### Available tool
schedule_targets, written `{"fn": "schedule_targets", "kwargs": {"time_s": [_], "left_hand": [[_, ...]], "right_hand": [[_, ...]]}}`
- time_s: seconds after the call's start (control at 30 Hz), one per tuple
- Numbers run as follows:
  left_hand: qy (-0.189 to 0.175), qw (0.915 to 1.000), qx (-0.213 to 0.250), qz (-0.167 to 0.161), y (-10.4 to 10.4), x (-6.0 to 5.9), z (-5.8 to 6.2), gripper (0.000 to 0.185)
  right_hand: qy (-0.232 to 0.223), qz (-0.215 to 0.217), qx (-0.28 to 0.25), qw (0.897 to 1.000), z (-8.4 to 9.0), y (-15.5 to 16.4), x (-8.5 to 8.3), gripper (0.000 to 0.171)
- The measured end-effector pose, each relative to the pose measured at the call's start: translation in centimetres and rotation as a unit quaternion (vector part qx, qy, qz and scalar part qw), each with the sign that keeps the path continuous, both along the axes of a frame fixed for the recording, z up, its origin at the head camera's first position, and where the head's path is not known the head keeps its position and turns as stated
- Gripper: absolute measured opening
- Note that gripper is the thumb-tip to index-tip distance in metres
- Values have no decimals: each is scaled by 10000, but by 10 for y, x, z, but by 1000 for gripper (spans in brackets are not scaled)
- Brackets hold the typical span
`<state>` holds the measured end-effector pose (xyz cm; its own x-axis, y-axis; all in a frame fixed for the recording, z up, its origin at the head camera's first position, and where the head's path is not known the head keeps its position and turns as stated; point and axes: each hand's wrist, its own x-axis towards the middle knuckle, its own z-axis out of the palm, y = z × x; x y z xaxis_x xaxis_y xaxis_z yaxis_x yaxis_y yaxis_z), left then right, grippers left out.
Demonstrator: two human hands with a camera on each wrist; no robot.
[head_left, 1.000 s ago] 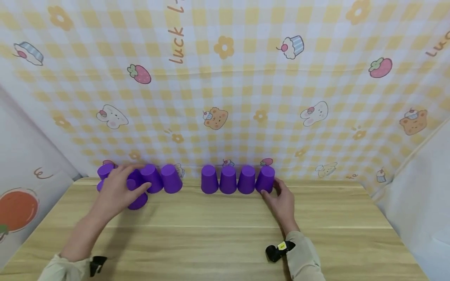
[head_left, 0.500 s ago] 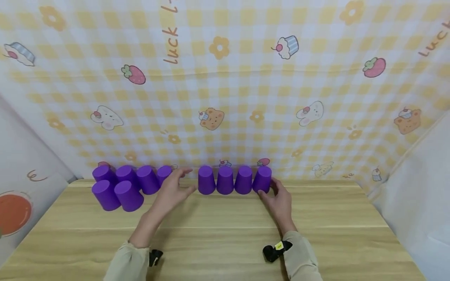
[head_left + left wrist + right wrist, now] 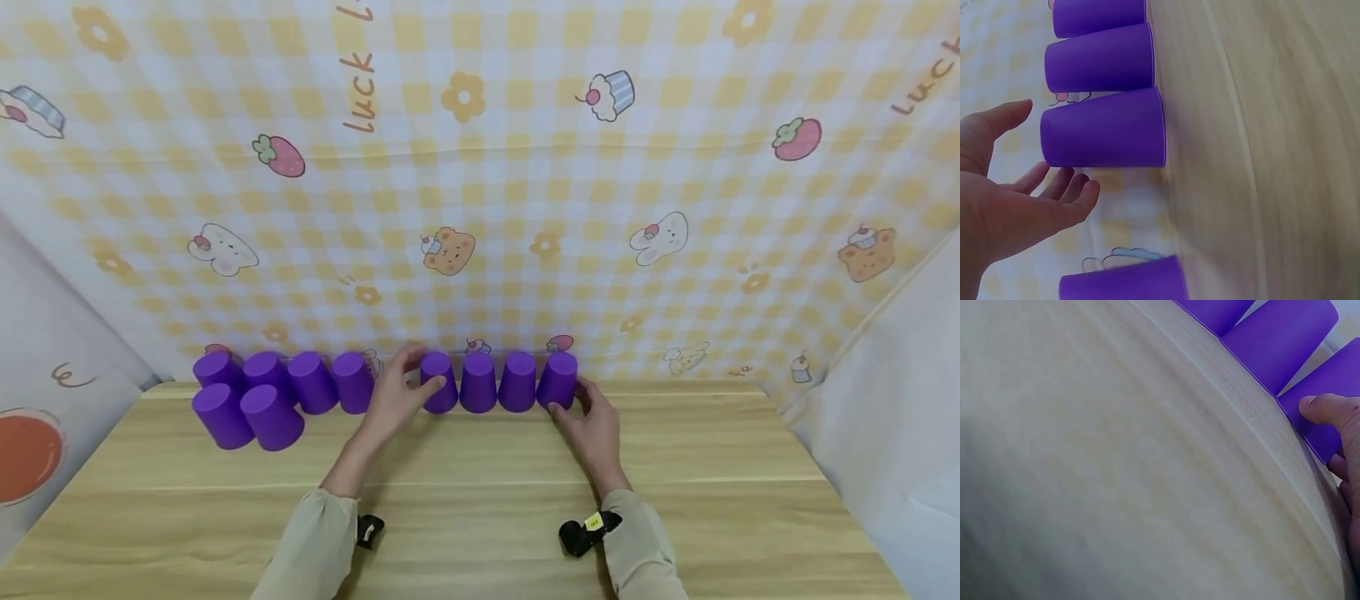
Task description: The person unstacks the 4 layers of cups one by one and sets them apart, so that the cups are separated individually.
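Note:
Purple cups stand upside down along the back of the table. My left hand [image 3: 396,398] is at the leftmost cup [image 3: 442,398] of the right-hand row, thumb and fingers spread at its near end. In the left wrist view that cup [image 3: 1107,130] lies just beyond my fingertips [image 3: 1089,192]. At the row's other end, my right hand [image 3: 597,429] grips the rightmost cup [image 3: 558,379] low on its side. The right wrist view shows the thumb [image 3: 1317,408] pressed on that cup [image 3: 1325,381], with the other fingers partly hidden behind it.
Between the hands are two more cups, such as this middle cup [image 3: 478,383]. To the left, several cups form a back row, with two front cups [image 3: 272,418] before it. Behind the wooden table [image 3: 465,517] hangs a checked cloth [image 3: 510,192].
My left hand has moved right, from the left group of cups past its last cup to the leftmost cup of the right row. My right hand keeps its grip in place.

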<state>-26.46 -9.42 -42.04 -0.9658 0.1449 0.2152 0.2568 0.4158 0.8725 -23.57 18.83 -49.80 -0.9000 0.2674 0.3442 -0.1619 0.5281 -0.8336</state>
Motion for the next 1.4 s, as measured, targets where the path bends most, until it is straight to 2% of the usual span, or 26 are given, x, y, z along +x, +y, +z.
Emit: {"fn": "schedule_targets", "kwargs": {"time_s": [0.2,0.33,0.6,0.87,1.07,1.23,1.4], "left_hand": [[-324,9978,585,8,4,-8,-4,53],[-431,9963,733,114,4,-11,-7,51],[-682,9963,452,278,6,-11,-11,52],[-624,9971,303,304,5,-8,-11,52],[-515,9982,28,314,1,-1,-7,54],[-271,9995,40,172,-1,7,4,54],[-234,9997,43,106,-5,14,18,56]], "right_hand": [[5,-4,-10,10000,-1,0,-1,56],[12,-18,-11,10000,0,0,-1,56],[76,39,46,10000,1,-1,0,56],[54,-17,6,10000,1,-1,1,55],[86,-14,32,10000,0,-2,1,54],[50,-1,-8,10000,0,-3,2,53],[-28,-7,-13,10000,2,-1,2,54]]}}
